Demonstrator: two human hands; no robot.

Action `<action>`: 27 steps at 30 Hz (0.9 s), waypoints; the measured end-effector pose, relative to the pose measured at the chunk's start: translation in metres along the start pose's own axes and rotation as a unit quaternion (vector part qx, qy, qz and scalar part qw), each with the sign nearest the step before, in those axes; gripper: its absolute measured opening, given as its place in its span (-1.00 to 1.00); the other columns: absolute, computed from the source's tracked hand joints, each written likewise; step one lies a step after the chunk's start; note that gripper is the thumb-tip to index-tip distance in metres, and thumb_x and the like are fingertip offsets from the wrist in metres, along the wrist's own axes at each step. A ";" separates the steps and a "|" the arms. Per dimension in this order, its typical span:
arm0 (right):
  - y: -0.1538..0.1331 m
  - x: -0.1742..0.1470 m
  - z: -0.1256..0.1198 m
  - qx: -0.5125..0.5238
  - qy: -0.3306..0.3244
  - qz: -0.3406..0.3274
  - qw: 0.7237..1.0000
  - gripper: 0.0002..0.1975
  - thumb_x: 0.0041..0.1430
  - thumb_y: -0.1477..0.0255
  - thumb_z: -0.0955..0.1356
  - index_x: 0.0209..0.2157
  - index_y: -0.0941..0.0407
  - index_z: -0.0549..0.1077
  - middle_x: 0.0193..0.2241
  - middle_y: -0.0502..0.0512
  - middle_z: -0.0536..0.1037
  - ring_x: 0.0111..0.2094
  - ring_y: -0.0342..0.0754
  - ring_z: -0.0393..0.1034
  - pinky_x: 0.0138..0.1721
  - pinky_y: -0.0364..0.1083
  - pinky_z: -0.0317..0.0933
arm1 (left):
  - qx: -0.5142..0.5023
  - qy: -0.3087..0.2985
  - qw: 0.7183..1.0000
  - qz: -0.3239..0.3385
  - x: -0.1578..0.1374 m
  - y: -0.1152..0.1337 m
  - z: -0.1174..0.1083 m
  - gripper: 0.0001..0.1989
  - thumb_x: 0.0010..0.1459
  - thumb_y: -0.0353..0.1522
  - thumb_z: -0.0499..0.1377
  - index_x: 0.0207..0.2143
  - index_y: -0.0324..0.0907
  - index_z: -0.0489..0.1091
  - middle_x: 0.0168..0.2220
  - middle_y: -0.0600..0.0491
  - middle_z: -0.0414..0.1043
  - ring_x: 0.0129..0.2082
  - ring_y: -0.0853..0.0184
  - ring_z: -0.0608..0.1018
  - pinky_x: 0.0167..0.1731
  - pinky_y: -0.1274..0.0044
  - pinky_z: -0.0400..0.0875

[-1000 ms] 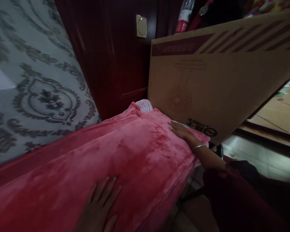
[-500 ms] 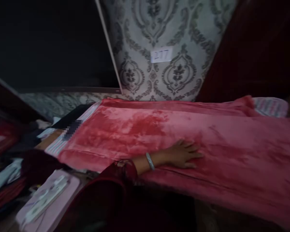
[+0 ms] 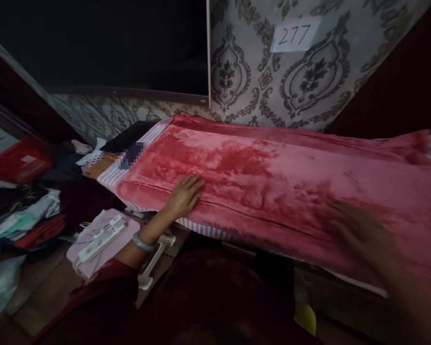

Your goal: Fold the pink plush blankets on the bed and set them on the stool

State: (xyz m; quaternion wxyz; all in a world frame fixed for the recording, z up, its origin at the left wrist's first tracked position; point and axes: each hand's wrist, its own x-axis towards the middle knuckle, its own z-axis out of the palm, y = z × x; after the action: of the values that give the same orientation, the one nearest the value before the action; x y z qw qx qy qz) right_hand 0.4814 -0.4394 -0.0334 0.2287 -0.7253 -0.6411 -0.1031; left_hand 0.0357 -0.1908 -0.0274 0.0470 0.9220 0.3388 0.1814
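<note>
A long red and pink plush cloth (image 3: 244, 163) lies spread across a surface in front of me, with folds and a dark seam line along its near side. Over its near left part my left hand (image 3: 185, 196) rests palm down with fingers stretched out, a bracelet on the wrist. My right hand (image 3: 366, 235), smeared by motion, is over the cloth's right half; its fingers look extended and I see nothing in them. Striped fabric (image 3: 113, 176) shows from under the cloth at the left end and along the near edge.
A power strip (image 3: 102, 239) sits on a pink board (image 3: 129, 225) at lower left. Piled clothes (image 3: 36, 215) and a red bag (image 3: 28, 160) are farther left. Behind stand a large dark screen (image 3: 129, 43) and patterned wall with a paper (image 3: 296, 36) reading 277.
My left hand has moved left along the cloth, toward its near edge. My right hand has come into view over the right half. The camera view has shifted left and down.
</note>
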 end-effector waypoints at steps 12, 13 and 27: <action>-0.056 -0.015 0.055 0.075 -0.064 -0.044 0.994 -0.56 0.43 0.27 0.15 0.10 -0.01 0.56 0.10 0.17 0.58 0.14 0.12 0.43 0.17 0.21 0.30 | -0.034 -0.012 0.999 0.013 -0.015 -0.022 0.015 -0.61 0.36 -0.26 0.03 0.13 -0.06 0.49 0.29 -0.04 0.38 0.35 0.11 0.31 0.31 0.12 0.19; -0.057 -0.013 0.050 0.079 -0.065 -0.042 0.994 -0.57 0.43 0.25 0.16 0.06 -0.01 0.58 0.05 0.17 0.61 0.11 0.12 0.46 0.15 0.20 0.31 | -0.040 -0.010 0.999 0.013 -0.011 -0.021 0.013 -0.62 0.36 -0.25 0.03 0.09 -0.07 0.52 0.26 -0.04 0.41 0.32 0.11 0.35 0.30 0.13 0.21; -0.111 0.027 0.080 -0.026 -0.132 -0.077 0.988 -0.44 0.41 0.17 0.21 0.39 -0.12 0.20 0.42 0.07 0.15 0.44 0.18 -0.03 0.33 0.34 -0.02 | -0.009 -0.110 0.991 0.078 0.029 0.073 0.046 -0.37 0.33 -0.12 0.13 0.40 0.01 0.15 0.46 -0.08 0.03 0.47 -0.07 -0.03 0.34 -0.15 -0.12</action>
State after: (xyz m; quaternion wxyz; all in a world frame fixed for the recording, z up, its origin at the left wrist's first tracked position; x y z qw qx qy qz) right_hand 0.3658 -0.3699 -0.0691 0.1146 -0.6866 -0.7168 -0.0404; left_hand 0.1175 -0.2259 -0.0463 0.0783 0.9594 0.2573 0.0849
